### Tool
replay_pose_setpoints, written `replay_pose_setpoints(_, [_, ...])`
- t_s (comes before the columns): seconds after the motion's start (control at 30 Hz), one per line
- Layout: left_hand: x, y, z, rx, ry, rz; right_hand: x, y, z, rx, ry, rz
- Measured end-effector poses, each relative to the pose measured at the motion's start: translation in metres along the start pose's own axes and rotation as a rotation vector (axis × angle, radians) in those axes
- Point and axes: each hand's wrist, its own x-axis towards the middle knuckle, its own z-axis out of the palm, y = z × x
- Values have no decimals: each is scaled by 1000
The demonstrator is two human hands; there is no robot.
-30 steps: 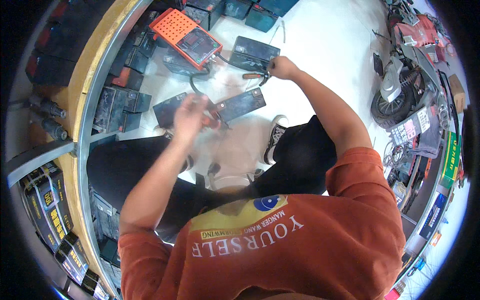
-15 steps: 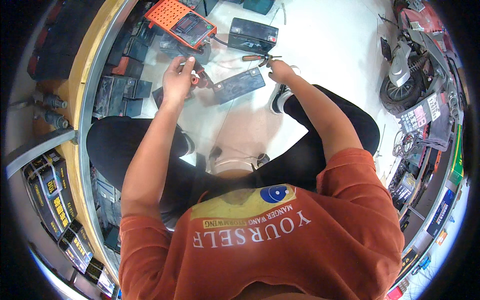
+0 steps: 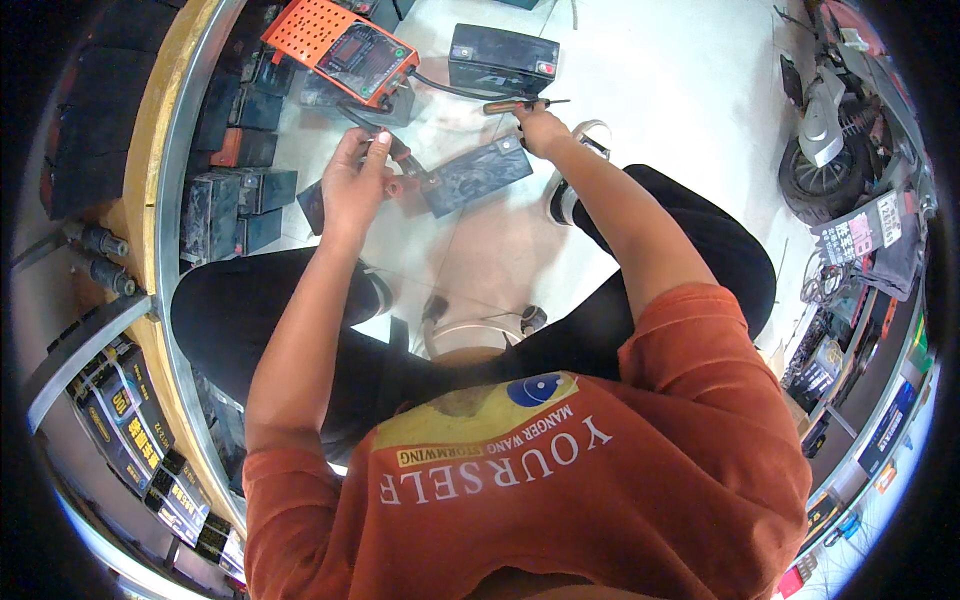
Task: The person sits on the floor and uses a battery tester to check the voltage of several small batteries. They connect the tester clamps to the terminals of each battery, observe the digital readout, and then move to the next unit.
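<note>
My left hand (image 3: 355, 185) is closed on a red cable clamp (image 3: 402, 186), which sits at the left end of a dark grey battery (image 3: 480, 178) lying tilted on the floor. Beyond it, my right hand (image 3: 543, 130) has its fingers drawn together beside a thin-shafted tool with a brown handle (image 3: 503, 106). What those fingers grip is partly hidden. Upper left is an orange battery tester (image 3: 345, 55) with a dark display face. A black cable (image 3: 445, 90) runs from it toward my right hand. Behind that hand stands a second black battery (image 3: 503, 58).
Several dark batteries (image 3: 255, 190) are stacked along the shelf edge (image 3: 160, 160) on the left. To the right rests a small wheel (image 3: 825, 178) among scooter parts, with a bundle of cable (image 3: 825, 282) nearer. My legs frame the floor, and a pale round seat (image 3: 465, 338) lies between them.
My right hand has shifted left over the brown-handled tool, and its fingers now overlap it. My left hand stays at the red clamp. The whole view has shifted slightly.
</note>
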Motion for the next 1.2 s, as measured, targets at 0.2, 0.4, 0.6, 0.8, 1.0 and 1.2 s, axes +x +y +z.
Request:
replay_pose_setpoints(0.2, [0,-10,-2,9,-55,5,21,9,21,-12,-10,43])
replay_pose_setpoints(0.4, [-2,-11,-5,40,-70,-6,29,20,28,67,17,167])
replay_pose_setpoints(0.6, [-7,-8,-1,117,-100,-9,9,37,-19,-191,-92,-138])
replay_pose_setpoints(0.8, [-1,-16,0,447,-39,129,-33,39,-94,9,98,-244])
replay_pose_setpoints(1.0, [0,-23,3,506,34,211,-88,10,-170,109,168,-385])
replay_pose_setpoints(1.2, [8,-24,-2,537,-31,31,-92,-45,-173,956,53,-39])
